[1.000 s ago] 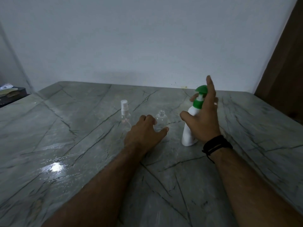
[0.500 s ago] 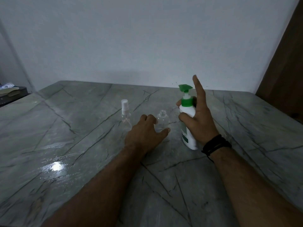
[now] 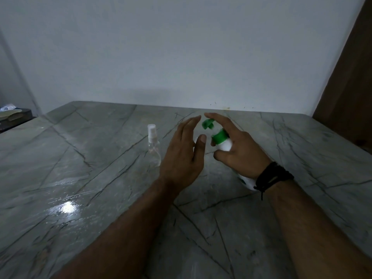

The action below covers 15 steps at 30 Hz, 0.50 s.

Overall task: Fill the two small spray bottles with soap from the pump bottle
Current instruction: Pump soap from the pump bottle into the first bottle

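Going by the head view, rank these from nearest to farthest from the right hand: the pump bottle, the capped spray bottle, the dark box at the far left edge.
1. Pump bottle: gripped in the right hand itself, tilted.
2. Capped spray bottle: upright on the table, to the left, beyond the left hand.
3. Dark box: far left edge, off the table.

The right hand (image 3: 239,152) grips the pump bottle (image 3: 221,140), which is tilted with its pump head up and to the left and its base low beside the wrist. Just left of the grip, the left hand (image 3: 184,158) is raised, fingers straight. Farther left of it, a spray bottle (image 3: 153,147) stands on the table (image 3: 80,178).
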Each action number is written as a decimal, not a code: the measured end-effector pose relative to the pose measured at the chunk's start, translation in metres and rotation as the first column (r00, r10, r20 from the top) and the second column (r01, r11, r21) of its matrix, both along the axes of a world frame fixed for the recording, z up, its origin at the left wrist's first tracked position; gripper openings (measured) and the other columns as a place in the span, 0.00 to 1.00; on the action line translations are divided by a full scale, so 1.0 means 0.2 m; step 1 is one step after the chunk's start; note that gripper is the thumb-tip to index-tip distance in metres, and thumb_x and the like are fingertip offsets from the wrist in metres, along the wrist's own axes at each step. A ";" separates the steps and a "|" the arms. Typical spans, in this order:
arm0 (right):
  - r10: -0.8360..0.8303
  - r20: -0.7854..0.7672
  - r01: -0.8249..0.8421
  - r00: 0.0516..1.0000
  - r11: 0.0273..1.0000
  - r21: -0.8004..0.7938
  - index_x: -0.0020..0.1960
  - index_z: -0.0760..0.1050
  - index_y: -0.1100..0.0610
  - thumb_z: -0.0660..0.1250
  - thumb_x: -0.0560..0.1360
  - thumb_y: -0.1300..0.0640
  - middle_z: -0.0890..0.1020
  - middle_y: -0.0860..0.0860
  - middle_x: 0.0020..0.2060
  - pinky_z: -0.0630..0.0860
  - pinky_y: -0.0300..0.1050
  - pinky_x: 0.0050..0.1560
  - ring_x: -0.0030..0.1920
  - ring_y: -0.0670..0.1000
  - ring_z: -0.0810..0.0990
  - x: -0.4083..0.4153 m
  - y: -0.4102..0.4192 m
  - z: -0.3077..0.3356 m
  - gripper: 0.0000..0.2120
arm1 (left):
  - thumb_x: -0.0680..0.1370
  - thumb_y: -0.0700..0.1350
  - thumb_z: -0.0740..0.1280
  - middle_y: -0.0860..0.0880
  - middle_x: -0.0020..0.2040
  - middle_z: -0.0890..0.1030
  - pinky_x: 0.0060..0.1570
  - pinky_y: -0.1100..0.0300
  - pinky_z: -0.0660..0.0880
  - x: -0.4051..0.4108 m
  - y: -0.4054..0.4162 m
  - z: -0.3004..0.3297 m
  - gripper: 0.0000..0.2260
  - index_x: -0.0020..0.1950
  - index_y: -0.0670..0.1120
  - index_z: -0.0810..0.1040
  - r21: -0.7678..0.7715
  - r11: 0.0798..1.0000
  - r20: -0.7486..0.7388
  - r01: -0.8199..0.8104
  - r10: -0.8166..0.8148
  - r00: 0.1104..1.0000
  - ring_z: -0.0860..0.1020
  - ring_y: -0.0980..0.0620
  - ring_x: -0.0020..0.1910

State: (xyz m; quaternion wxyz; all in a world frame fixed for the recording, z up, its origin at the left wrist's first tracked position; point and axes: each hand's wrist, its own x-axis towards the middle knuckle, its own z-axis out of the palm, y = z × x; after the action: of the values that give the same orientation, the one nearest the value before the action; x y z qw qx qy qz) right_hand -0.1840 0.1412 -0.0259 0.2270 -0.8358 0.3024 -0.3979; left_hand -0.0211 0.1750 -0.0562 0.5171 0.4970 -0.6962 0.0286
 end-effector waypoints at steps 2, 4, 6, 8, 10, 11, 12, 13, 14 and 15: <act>0.001 -0.022 -0.001 1.000 1.000 -0.002 0.75 0.61 0.40 0.70 0.70 0.67 0.80 0.43 0.58 0.80 0.47 0.52 0.47 0.48 0.82 0.00 0.00 0.00 0.41 | 0.84 0.49 0.55 0.49 0.69 0.72 0.60 0.55 0.73 0.00 0.01 0.00 0.20 0.75 0.46 0.65 0.010 1.000 -0.006 0.015 -0.015 1.000 0.75 0.51 0.59; -0.001 -0.047 0.000 0.999 1.000 -0.006 0.76 0.60 0.39 0.70 0.70 0.65 0.81 0.45 0.57 0.80 0.52 0.51 0.46 0.51 0.82 0.01 0.01 0.00 0.41 | 0.84 0.50 0.54 0.49 0.67 0.74 0.60 0.57 0.72 0.01 0.01 0.01 0.19 0.74 0.47 0.65 0.023 1.000 -0.024 0.009 -0.008 1.000 0.74 0.54 0.58; 0.012 -0.065 -0.013 0.998 1.000 -0.012 0.75 0.59 0.38 0.69 0.69 0.61 0.81 0.47 0.57 0.80 0.54 0.51 0.46 0.52 0.82 0.01 0.01 0.00 0.41 | 0.83 0.50 0.54 0.50 0.64 0.76 0.57 0.59 0.72 0.01 0.01 0.02 0.19 0.73 0.47 0.67 0.031 0.999 -0.050 0.013 -0.012 0.999 0.74 0.55 0.56; 0.018 -0.079 -0.019 0.997 1.000 -0.008 0.75 0.58 0.37 0.68 0.69 0.60 0.82 0.48 0.55 0.81 0.54 0.49 0.43 0.51 0.82 0.02 0.01 -0.01 0.41 | 0.83 0.48 0.55 0.50 0.63 0.76 0.56 0.58 0.74 0.01 0.00 0.02 0.17 0.71 0.47 0.68 0.041 0.998 -0.073 0.047 -0.044 0.996 0.76 0.55 0.56; 0.011 -0.085 -0.012 0.996 1.000 -0.011 0.76 0.57 0.37 0.69 0.70 0.62 0.82 0.49 0.52 0.81 0.53 0.47 0.41 0.49 0.81 0.02 0.01 -0.02 0.42 | 0.83 0.48 0.56 0.50 0.63 0.77 0.54 0.55 0.76 0.02 0.00 0.02 0.15 0.69 0.46 0.69 0.050 0.997 -0.080 0.053 -0.049 0.996 0.77 0.55 0.53; 0.003 -0.087 -0.004 0.996 1.000 -0.015 0.77 0.56 0.37 0.69 0.70 0.63 0.82 0.49 0.51 0.81 0.52 0.47 0.41 0.49 0.80 0.03 0.01 -0.02 0.43 | 0.83 0.48 0.57 0.50 0.62 0.77 0.52 0.55 0.77 0.02 -0.01 0.02 0.14 0.67 0.46 0.69 0.053 0.998 -0.082 0.044 -0.040 0.996 0.77 0.55 0.51; -0.011 -0.095 0.009 0.995 1.000 -0.021 0.77 0.54 0.36 0.70 0.71 0.63 0.82 0.49 0.51 0.80 0.51 0.48 0.42 0.48 0.80 0.03 0.01 -0.02 0.44 | 0.83 0.48 0.59 0.50 0.61 0.77 0.50 0.56 0.77 0.02 -0.01 0.02 0.13 0.66 0.45 0.70 0.056 0.998 -0.088 0.033 -0.028 0.996 0.77 0.55 0.48; -0.034 -0.111 0.030 0.993 0.999 -0.034 0.77 0.52 0.35 0.70 0.71 0.62 0.81 0.49 0.51 0.79 0.50 0.49 0.43 0.48 0.79 0.04 0.01 -0.03 0.45 | 0.82 0.48 0.60 0.50 0.60 0.78 0.48 0.57 0.76 0.02 -0.02 0.02 0.12 0.64 0.45 0.71 0.057 0.998 -0.099 0.023 -0.017 0.995 0.76 0.56 0.47; -0.060 -0.135 0.053 0.989 0.997 -0.051 0.77 0.50 0.34 0.70 0.71 0.61 0.80 0.49 0.51 0.78 0.49 0.51 0.45 0.49 0.78 0.04 0.02 -0.03 0.46 | 0.82 0.49 0.61 0.50 0.58 0.78 0.47 0.59 0.75 0.02 -0.02 0.02 0.12 0.62 0.45 0.72 0.057 0.998 -0.113 0.014 -0.007 0.994 0.76 0.56 0.46; -0.083 -0.159 0.074 0.984 0.995 -0.064 0.77 0.47 0.33 0.71 0.71 0.59 0.80 0.48 0.52 0.77 0.49 0.53 0.48 0.50 0.77 0.05 0.02 -0.03 0.47 | 0.81 0.49 0.61 0.51 0.56 0.78 0.47 0.61 0.74 0.02 -0.03 0.02 0.11 0.61 0.46 0.72 0.056 0.998 -0.128 0.006 0.001 0.992 0.75 0.57 0.45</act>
State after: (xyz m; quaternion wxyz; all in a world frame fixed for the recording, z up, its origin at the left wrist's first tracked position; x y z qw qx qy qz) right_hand -0.1738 0.1446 -0.0322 0.1614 -0.8591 0.3408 -0.3460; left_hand -0.0162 0.1699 -0.0513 0.5465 0.5114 -0.6628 -0.0238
